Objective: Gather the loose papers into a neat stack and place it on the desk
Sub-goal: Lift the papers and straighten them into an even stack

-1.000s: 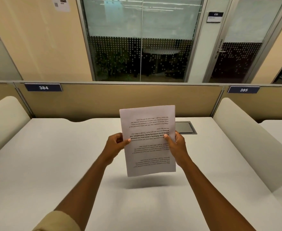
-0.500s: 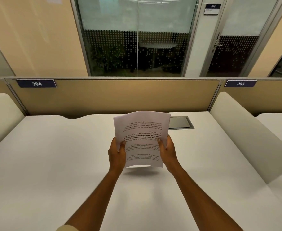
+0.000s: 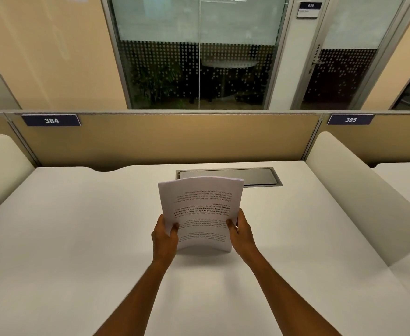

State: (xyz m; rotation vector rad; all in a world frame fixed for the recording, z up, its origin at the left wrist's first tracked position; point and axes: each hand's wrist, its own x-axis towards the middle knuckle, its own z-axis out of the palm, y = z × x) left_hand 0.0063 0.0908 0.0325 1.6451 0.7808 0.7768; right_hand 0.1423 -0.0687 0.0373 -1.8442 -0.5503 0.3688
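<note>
White paper stack [image 3: 200,209], pinched at both side edges by left hand [image 3: 164,238] and right hand [image 3: 242,232], stands upright on bare desk [image 3: 78,238].

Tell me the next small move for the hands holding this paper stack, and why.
Probably lay the stack flat on the desk and let go. The left hand and right hand grip its side edges, the sheets look squared, and it stands nearly upright, bowed, with its bottom edge at or just above the desk.

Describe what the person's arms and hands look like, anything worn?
Both forearms are bare up to the picture's bottom edge, so no sleeve shows. The left hand and right hand wear no gloves. No watch, bracelet or ring is visible.
</note>
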